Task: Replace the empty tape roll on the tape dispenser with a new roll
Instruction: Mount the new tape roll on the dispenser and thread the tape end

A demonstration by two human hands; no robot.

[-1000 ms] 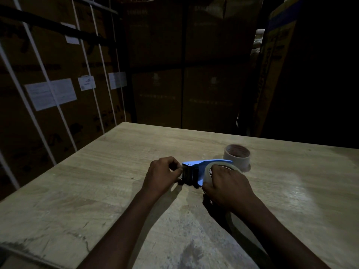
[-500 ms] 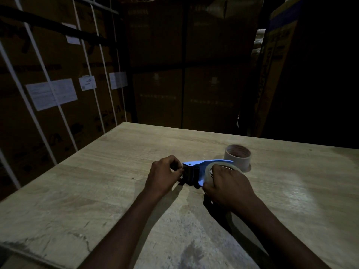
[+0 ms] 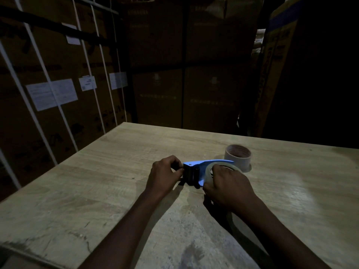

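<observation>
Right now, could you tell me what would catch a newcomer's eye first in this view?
The bright blue tape dispenser stands out mid-table in the dim room, gripped at its dark front end by the left hand while the right hand covers the clear tape roll on it. Just behind it, the empty cardboard core stands on the pale wooden table.

The right hand (image 3: 227, 183) covers most of the tape roll (image 3: 208, 169) and the rear of the blue tape dispenser (image 3: 202, 167). The left hand's fingers (image 3: 177, 167) hide the dispenser's front end, so what they pinch cannot be told. Print on the dim cartons (image 3: 159, 96) beyond the bench's (image 3: 97, 191) far edge is unreadable; its near corners are cut off
</observation>
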